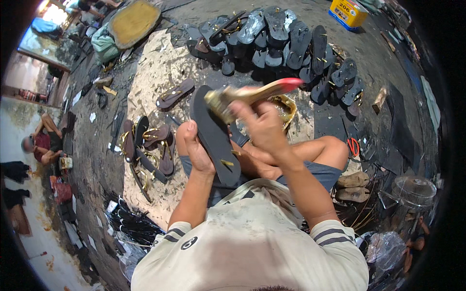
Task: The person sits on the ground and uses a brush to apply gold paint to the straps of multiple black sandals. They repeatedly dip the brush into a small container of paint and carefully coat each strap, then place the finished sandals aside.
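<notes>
My left hand [198, 151] is closed around the left edge of a black sandal sole [213, 138], held tilted above my lap with its flat face up. Small gold strap ends [226, 163] stick out near the sole's lower end. A brush [269, 90] with a wooden, red-tipped handle is gripped in my right hand [264, 127]. Its yellowish bristles lie over the upper part of the sole, blurred by motion; whether they touch it I cannot tell. Partly hidden behind my right hand is a container [290, 116] smeared with yellowish stuff.
Black sandals [299, 43] stand in a curved row ahead. Brown and black sandals with gold straps [166, 157] lie at left, one more [174, 94] beyond. Red-handled scissors [353, 147], wooden foot forms [353, 180] and a fan [413, 191] sit right. Another person [46, 140] is far left.
</notes>
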